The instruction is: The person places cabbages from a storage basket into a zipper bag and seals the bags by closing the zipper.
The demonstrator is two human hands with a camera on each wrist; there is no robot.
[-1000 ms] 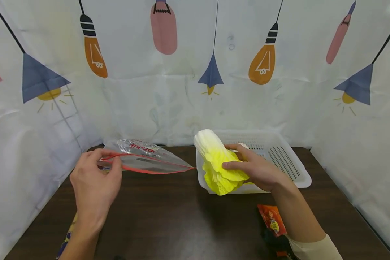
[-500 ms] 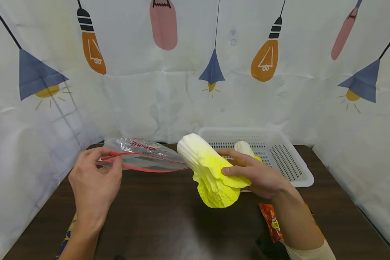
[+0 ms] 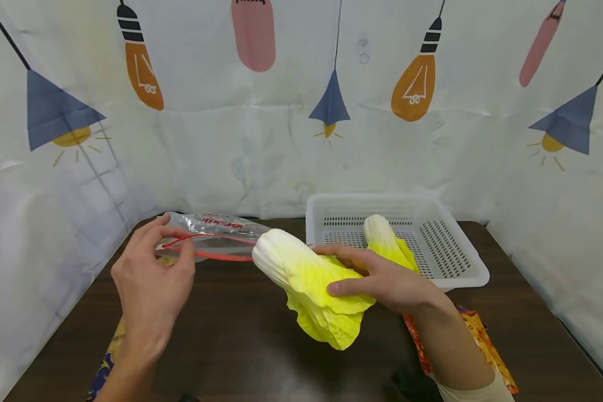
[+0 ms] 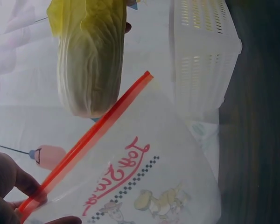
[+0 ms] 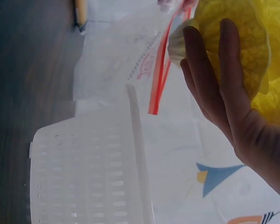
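Cabbage (image 3: pixel 296 268) is up in my right hand (image 3: pixel 382 279) above the table (image 3: pixel 231 324), tilted so its white base points left at the bag (image 3: pixel 216 226) and the yellow leaves flop down toward me. I've got a grip on it, thumb (image 3: pixel 352 287) on the near side and fingers (image 5: pixel 231 60) stretched across the leaves on the other. Left hand (image 3: pixel 153 273) is pinching the bag at one end of its red-edged mouth. The bag's see-through with red print, plus some cartoon figures down low. From head height the base overlaps the red edge, but honestly I can't tell if they touch; most of the cabbage is clearly outside. Back right, the white basket (image 3: pixel 452 248) has a second cabbage (image 3: pixel 384 239) leaning in it, partly hidden by my right hand. A red packet (image 3: pixel 418 343) and an orange packet (image 3: pixel 488 346) poke out either side of my right forearm (image 3: pixel 452 340). Something yellow and blue (image 3: pixel 109 357) peeks out by my left forearm (image 3: pixel 135 346), too covered to identify. Behind everything hangs a white sheet (image 3: pixel 261 162) with lamps and bulbs printed on it.
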